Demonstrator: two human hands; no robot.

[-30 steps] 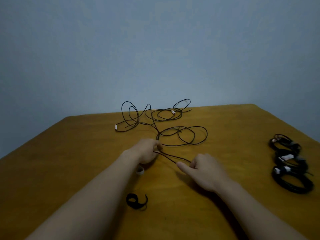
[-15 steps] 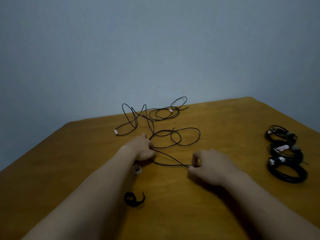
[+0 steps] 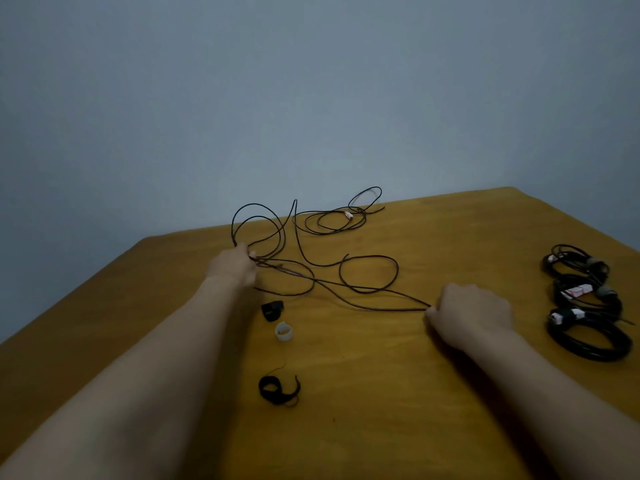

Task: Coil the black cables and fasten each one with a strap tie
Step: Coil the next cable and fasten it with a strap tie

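A long loose black cable (image 3: pixel 369 273) sprawls in loops over the far middle of the wooden table (image 3: pixel 381 410). My left hand (image 3: pixel 232 268) pinches several of its strands at the left loops. My right hand (image 3: pixel 471 313) pinches a doubled stretch of the same cable, pulled taut between both hands. A black strap tie (image 3: pixel 272 310), a white strap tie (image 3: pixel 283 330) and another curled black strap tie (image 3: pixel 277 390) lie between my arms.
Three coiled, tied black cables (image 3: pixel 585 306) lie in a row at the right edge of the table. A white connector (image 3: pixel 348 215) of the loose cable rests near the far edge. A plain wall stands behind.
My right hand slid to the right along the cable, drawing it out. My left hand moved farther away to the left loops, uncovering the black and white strap ties.
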